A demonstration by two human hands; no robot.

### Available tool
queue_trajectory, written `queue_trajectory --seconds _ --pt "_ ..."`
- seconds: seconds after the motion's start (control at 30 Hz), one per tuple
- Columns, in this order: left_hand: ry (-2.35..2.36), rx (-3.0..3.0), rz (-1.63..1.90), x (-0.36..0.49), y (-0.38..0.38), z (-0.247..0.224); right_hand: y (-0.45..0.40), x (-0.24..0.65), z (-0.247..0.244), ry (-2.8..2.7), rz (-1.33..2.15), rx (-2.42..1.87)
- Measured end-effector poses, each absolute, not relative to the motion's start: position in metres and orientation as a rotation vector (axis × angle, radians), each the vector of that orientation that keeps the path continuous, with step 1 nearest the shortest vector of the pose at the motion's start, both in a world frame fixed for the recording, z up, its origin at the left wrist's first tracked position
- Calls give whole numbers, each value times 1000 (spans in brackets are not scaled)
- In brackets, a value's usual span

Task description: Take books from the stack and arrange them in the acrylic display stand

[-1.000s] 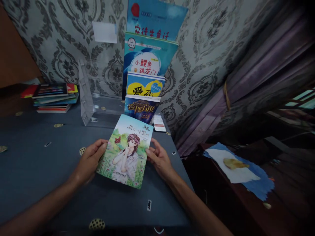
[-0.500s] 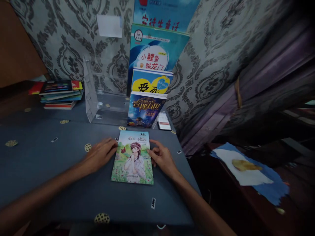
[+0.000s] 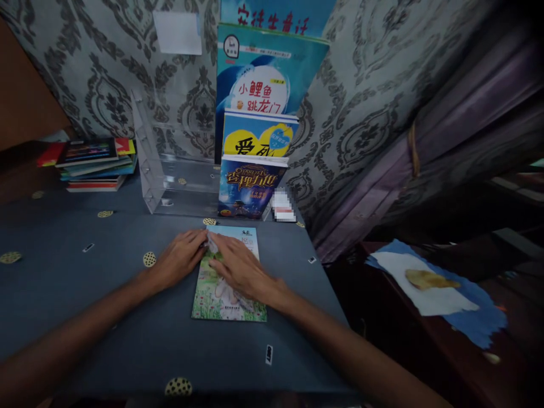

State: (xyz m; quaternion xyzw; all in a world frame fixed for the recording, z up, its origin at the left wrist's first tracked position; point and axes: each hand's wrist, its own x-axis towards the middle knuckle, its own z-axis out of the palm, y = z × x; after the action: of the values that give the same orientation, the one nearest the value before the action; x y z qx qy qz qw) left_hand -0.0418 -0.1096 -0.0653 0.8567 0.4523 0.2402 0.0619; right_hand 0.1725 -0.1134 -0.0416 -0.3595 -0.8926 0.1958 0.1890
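Observation:
A thin paperback book (image 3: 208,306) with a painted garden cover lies flat on the blue-grey tablecloth. At its upper left edge rests my left hand (image 3: 181,255), fingers bent and close together against the book. My right hand (image 3: 244,269) reaches across the cover from the right and hides most of the pictured figure and part of the title. A small pale, crumpled-looking patch (image 3: 211,243) shows at the right fingertips, between the two hands; I cannot make out what it is. The right fingers are close together around it.
Behind the book stands a clear tiered rack (image 3: 148,175), with several books (image 3: 255,187) upright on its right side. A pile of books (image 3: 93,164) is at the back left. A pixelated white item (image 3: 284,207) sits beside the rack. Cloth pieces (image 3: 425,283) lie on a lower surface to the right.
My right hand has moved left from the book's right edge onto its cover. My left hand has shifted slightly toward the upper left corner. The view has moved a little; the book stays flat.

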Motion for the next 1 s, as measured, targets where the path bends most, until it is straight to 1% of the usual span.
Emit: queue_trajectory --seconds 0.13,0.27,0.43,0.67,0.8,1.0 --pt "1297 2567 738 -45 -109 -67 -98 144 -47 -2529 643 -959" --pt "1284 2573 736 -47 -108 -67 -91 144 -52 -2531 624 -949" --pt "1303 2596 698 -47 -108 -70 -89 160 -55 -2573 503 -1034" --pt "1312 2627 662 -47 -108 -66 -87 209 -64 -2483 484 -1145" --pt "1310 2614 614 -48 -108 -64 -82 241 -72 -2265 567 -1188" --pt "1341 2657 608 -49 -103 -72 -76 258 -68 -1990 835 -1160"
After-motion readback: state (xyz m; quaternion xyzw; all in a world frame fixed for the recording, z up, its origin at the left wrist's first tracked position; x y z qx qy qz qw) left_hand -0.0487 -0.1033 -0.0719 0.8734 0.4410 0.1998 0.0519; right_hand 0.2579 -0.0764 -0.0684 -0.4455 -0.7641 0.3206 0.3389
